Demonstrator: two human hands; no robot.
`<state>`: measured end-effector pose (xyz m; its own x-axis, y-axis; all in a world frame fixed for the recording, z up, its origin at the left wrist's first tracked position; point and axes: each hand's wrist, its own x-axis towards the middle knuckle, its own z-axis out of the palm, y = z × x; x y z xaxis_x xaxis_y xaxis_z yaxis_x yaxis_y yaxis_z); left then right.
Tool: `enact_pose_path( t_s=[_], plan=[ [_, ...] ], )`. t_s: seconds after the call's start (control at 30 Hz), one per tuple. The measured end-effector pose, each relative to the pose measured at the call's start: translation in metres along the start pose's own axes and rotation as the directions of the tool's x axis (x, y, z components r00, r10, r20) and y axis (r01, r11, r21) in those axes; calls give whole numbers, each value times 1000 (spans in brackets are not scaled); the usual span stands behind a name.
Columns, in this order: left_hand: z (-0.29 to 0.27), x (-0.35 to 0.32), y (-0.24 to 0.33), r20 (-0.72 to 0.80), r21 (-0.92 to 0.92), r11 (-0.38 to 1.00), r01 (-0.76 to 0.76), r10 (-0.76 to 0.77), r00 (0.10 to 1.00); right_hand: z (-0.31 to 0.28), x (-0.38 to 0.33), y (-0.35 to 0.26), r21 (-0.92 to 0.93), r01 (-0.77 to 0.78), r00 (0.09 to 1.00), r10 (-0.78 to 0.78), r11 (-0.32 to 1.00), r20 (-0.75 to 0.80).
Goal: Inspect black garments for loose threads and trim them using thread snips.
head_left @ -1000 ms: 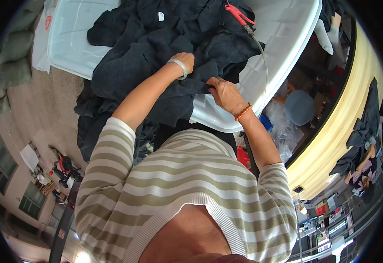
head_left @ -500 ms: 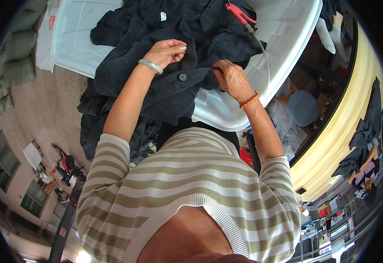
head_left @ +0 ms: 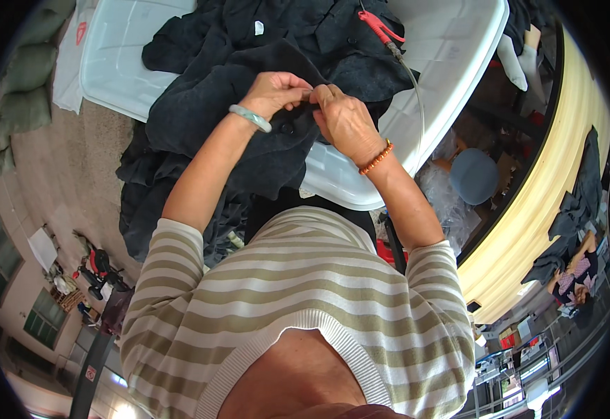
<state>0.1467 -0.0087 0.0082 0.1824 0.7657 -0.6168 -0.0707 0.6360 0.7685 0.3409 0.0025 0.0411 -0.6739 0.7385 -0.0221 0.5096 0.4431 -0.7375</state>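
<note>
A black garment with buttons is draped over the near edge of a white plastic tub and across my lap. My left hand, wearing a pale bangle, has its thumb and forefinger pinched at the garment's edge; what lies between the tips is too small to make out. Against those fingertips my right hand, with an orange bead bracelet, is closed on the same edge. A dark button shows on the cloth just below the hands.
The white tub holds more dark clothing. A red-handled air gun hangs at its right on a clear hose. Farther right are a round grey stool and a curved pale wooden tabletop. Another person is beyond it.
My right hand has moved left and up with the garment's edge, bringing it to my left fingertips. The left hand has shifted slightly right and down. The cloth between them has folded up.
</note>
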Motion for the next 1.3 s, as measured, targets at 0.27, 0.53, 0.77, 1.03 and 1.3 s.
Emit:
enact_pose_path(
  t_s=[0.27, 0.53, 0.77, 1.03, 1.3],
  plan=[
    [21, -4, -9, -134, 112, 993, 35, -20, 991, 7, -10, -1, 0, -104, 993, 104, 995, -46],
    [19, -15, -20, -20, 218, 976, -23, 28, 999, 4, -13, 4, -41, -22, 999, 24, 999, 45],
    [30, -39, -35, 14, 540, 723, -430, 503, 864, 8, -14, 6, 61, 21, 999, -20, 998, -29],
    [39, -36, -55, 24, 585, 649, -487, 587, 809, -19, -17, 4, 151, -96, 923, 31, 984, 384],
    [50, -48, -58, -133, 604, 671, -430, 617, 775, -16, -12, -5, 51, 4, 918, -24, 999, 395]
  ],
)
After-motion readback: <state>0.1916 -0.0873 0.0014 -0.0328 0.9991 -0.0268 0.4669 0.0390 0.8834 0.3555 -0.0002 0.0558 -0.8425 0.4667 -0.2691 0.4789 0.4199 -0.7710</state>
